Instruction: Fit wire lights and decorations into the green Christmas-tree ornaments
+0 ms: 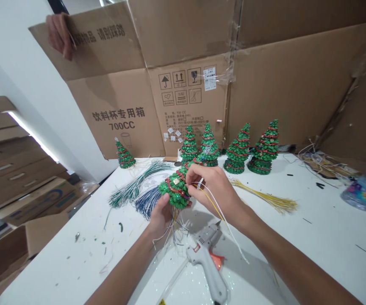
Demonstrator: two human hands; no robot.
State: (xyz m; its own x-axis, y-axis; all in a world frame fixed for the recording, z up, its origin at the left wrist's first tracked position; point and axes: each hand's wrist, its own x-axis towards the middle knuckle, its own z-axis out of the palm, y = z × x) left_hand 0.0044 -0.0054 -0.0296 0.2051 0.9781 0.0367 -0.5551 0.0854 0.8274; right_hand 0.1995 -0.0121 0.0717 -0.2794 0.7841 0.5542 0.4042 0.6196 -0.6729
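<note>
My left hand (pixel 161 217) grips a small green tree (pixel 175 188) with red garland by its base, the tree tilted with its top to the upper right. My right hand (pixel 209 186) pinches thin wires at the tree's side; a white wire (pixel 230 233) and a yellow one trail from its fingers. More thin wires hang below the tree's base. Under my hands a grey glue gun (pixel 206 258) with an orange trigger lies on the white table (pixel 106 271). Bundles of green wires (pixel 135 184), blue wires (pixel 147 202) and yellow wires (pixel 268 198) lie beyond.
Several finished-looking trees (pixel 237 148) stand along the back, one smaller tree (pixel 125 154) at the left. Cardboard (pixel 186 51) rises behind them, and another person's hand (pixel 60 36) holds its upper left edge. At the right are a plastic container (pixel 365 190) and wire scraps (pixel 323 163).
</note>
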